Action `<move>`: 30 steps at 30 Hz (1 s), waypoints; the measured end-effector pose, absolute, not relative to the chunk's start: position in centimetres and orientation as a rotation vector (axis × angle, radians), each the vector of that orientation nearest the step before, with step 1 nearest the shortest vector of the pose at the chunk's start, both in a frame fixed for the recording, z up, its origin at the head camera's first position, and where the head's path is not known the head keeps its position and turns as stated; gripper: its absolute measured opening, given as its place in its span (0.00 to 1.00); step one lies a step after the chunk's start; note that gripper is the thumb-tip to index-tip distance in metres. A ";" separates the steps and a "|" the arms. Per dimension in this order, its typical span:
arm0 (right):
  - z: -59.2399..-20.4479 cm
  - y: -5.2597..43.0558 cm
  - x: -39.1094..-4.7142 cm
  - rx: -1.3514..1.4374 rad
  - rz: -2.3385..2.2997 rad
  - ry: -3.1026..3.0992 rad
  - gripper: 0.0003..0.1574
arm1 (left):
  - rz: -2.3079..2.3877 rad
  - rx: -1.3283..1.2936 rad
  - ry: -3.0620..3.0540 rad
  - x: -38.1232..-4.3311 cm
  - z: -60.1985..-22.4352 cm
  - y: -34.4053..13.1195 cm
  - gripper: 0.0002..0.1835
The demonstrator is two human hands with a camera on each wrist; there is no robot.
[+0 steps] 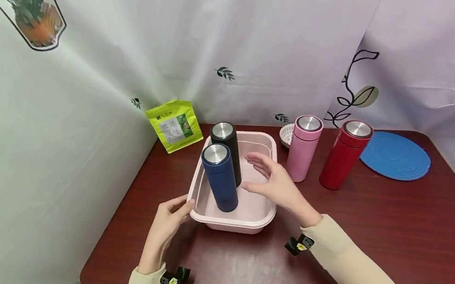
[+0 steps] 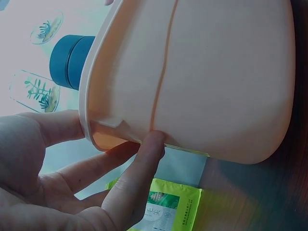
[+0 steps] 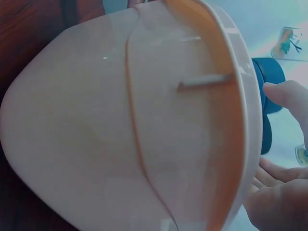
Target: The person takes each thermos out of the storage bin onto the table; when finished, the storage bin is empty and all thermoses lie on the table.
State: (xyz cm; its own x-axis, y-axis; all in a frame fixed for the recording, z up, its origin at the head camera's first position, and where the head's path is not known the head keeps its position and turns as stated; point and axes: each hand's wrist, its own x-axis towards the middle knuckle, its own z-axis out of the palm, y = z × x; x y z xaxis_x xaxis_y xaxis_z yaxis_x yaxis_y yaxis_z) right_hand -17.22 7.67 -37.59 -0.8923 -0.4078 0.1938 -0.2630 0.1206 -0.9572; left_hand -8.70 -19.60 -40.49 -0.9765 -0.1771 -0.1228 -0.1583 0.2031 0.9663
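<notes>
A pale pink plastic basin (image 1: 227, 224) sits on the table with a blue thermos bottle (image 1: 221, 183) and a black thermos bottle (image 1: 232, 149) standing inside it, both with silver lid tops. My left hand (image 1: 166, 223) holds the basin's near left corner, thumb over the rim; in the left wrist view its fingers (image 2: 130, 185) reach under the rim against the outer wall. Over the basin's right side is my right hand (image 1: 277, 184), its fingers spread and pointing toward the two bottles, with a gap between them and nothing held.
To the right of the basin stand a pink thermos bottle (image 1: 303, 154) and a red thermos bottle (image 1: 342, 161). Behind them are a small white woven basket (image 1: 286, 135) and a round blue placemat (image 1: 396, 157). A green packet (image 1: 175, 127) leans by the curtain at the back left.
</notes>
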 end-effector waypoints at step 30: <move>-38.3 2.8 -18.0 -0.651 -1.617 2.532 0.51 | -1.948 0.356 -2.405 -9.1 -41.0 -19.7 0.20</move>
State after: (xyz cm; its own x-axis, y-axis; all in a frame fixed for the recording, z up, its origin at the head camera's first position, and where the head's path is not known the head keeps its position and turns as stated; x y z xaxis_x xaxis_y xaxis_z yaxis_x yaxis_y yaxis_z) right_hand -18.01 2.83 -38.30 -0.9080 -0.3842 0.1670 -0.3133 0.3578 -0.8797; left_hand -9.12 -19.74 -40.95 -0.9736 -0.1923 -0.1229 -0.1602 0.1920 0.9682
